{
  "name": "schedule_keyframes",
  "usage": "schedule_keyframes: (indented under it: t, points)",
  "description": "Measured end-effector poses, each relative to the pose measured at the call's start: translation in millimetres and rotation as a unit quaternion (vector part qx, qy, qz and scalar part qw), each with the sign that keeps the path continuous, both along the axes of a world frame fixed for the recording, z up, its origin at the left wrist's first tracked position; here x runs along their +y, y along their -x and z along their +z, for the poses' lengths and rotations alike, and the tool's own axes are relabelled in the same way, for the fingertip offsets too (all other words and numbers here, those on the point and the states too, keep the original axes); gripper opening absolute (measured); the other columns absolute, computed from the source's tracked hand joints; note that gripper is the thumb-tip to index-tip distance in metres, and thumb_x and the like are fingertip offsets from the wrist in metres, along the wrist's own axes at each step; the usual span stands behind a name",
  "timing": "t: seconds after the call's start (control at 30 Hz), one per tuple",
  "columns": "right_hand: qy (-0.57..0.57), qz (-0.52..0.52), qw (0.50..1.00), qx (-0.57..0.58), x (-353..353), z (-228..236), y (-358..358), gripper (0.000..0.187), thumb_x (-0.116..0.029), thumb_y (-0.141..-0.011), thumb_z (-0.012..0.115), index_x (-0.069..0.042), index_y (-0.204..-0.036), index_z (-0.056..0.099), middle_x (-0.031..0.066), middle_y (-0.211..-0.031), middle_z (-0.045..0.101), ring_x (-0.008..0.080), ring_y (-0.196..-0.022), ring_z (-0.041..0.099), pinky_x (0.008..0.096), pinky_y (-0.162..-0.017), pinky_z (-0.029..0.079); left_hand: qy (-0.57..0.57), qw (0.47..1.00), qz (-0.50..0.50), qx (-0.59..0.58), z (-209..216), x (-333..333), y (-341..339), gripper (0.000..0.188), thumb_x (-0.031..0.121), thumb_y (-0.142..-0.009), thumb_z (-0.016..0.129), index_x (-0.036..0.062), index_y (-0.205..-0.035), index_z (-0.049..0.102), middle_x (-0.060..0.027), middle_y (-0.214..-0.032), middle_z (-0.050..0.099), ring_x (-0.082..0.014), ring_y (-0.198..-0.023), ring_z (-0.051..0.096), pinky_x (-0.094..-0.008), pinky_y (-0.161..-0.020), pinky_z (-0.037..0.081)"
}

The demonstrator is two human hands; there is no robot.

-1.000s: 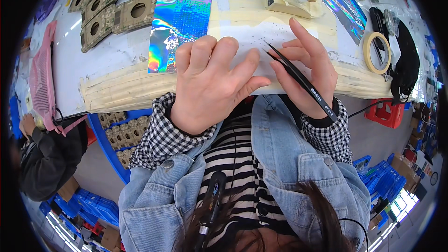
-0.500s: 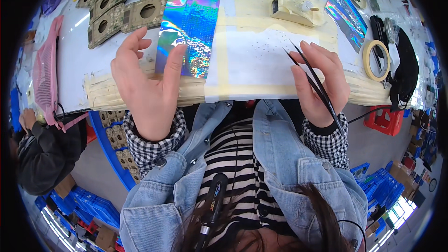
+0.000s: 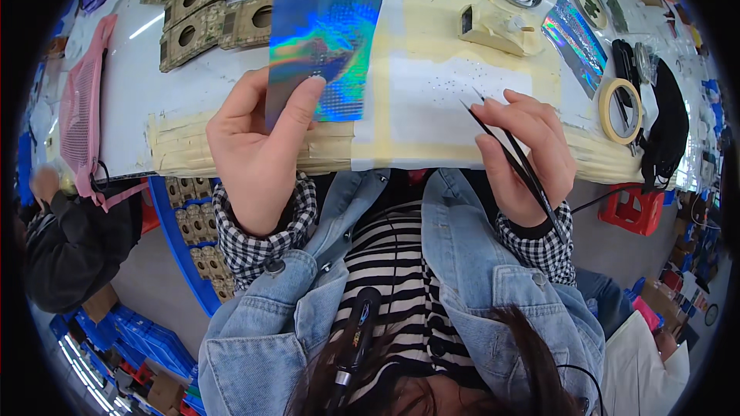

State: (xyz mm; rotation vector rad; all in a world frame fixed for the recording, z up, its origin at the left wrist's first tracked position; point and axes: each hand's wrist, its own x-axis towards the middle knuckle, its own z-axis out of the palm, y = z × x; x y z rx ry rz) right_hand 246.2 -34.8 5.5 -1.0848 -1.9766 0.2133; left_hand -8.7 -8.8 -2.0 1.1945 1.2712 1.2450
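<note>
The left hand [image 3: 258,156] pinches a rectangular, foil-like blue-green holographic sheet [image 3: 331,50] at its near end, thumb on top and fingers underneath; the sheet lies left of centre and appears raised from the table [image 3: 150,81]. The right hand [image 3: 536,150] holds slim, pointed black tweezers [image 3: 530,179] between thumb and fingers, their points slightly apart, nothing visible between them. Tiny scattered specks [image 3: 461,86] lie on flat white paper [image 3: 424,135], just beyond and left of those points. Principal risk: the specks appear loose, so a low sweep of the sheet, or the draught it makes, could scatter them. The sheet looks flexible; excess thumb pressure could crease it, and a one-ended pinch could let its far end sag. Glare off its surface could mask small detail. The tweezers could scratch the film or, closed off-centre, flick a speck away. Rigid-looking camouflage-patterned panels with round holes [image 3: 209,37] lie far left; striking these could bend the sheet's edge.
</note>
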Motion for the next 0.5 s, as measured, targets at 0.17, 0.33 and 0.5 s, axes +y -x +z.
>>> schedule_keyframes:
  t: [0.17, 0.33, 0.5]
  points:
    - [0.014, 0.064, 0.997, 0.028, -3.0, 22.8, 20.2, 0.044, -0.009, -0.066, 0.083, -0.003, -0.106, 0.066, 0.0078, -0.097, 0.070, 0.0231, -0.088, 0.067, 0.0422, -0.088, 0.052, 0.060, 0.971, -0.054, -0.223, 9.3, -1.1, -22.7, 0.032, 0.000, -0.085, 0.067, -0.0004, -0.115, 0.055, -0.0082, -0.099, 0.068, -0.0090, -0.080, 0.063, -0.0215, -0.066, 0.052]
    - [-0.017, 0.078, 0.996, -0.037, -0.3, 36.6, 24.3, 0.039, -0.027, -0.075, 0.076, -0.004, -0.104, 0.065, 0.0120, -0.093, 0.071, 0.0289, -0.093, 0.067, 0.0481, -0.090, 0.049, 0.072, 0.961, -0.085, -0.254, 14.2, -5.2, -38.7, 0.041, -0.002, -0.085, 0.067, 0.0006, -0.119, 0.045, -0.0109, -0.102, 0.068, -0.0101, -0.084, 0.064, -0.0221, -0.068, 0.052]
    - [-0.046, 0.087, 0.994, -0.058, 5.2, 36.7, 22.7, 0.036, -0.030, -0.077, 0.073, -0.005, -0.103, 0.068, 0.0129, -0.095, 0.070, 0.0300, -0.094, 0.068, 0.0494, -0.091, 0.048, 0.042, 0.959, -0.101, -0.263, 13.5, -7.0, -42.8, 0.044, -0.006, -0.085, 0.064, -0.0019, -0.122, 0.041, -0.0136, -0.105, 0.067, -0.0140, -0.096, 0.064, -0.0257, -0.081, 0.053]
